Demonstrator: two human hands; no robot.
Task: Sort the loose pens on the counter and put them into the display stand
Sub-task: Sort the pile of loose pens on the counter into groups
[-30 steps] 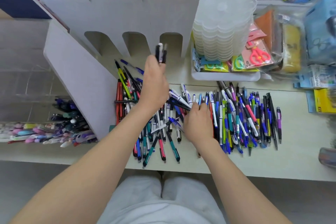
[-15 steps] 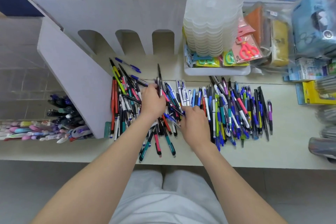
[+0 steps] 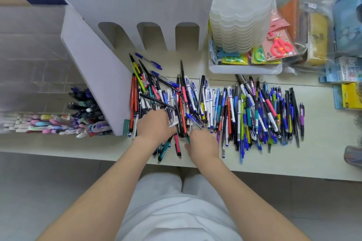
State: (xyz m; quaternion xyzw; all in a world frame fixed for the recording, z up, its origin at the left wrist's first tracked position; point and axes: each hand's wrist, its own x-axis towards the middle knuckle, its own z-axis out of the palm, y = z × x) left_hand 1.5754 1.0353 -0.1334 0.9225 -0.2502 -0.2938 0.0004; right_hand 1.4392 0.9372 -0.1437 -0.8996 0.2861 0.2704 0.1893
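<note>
From the head view, both bare forearms reach forward over the desk (image 3: 313,156), palms down. The left hand (image 3: 154,126) rests on the loose pens (image 3: 244,107), fingers bent into the heap; I cannot tell whether its grip holds one. The right hand (image 3: 203,145) sits just beside it, fingers tucked under, grip likewise hidden. The pens lie spread before the white display stand (image 3: 137,6).

Loose pens (image 3: 244,111), mid-frame: were beyond counting. Display stand (image 3: 137,6), upper centre: one, three arched openings (image 3: 187,37). Scissors (image 3: 281,45), upper right: one pair.
</note>
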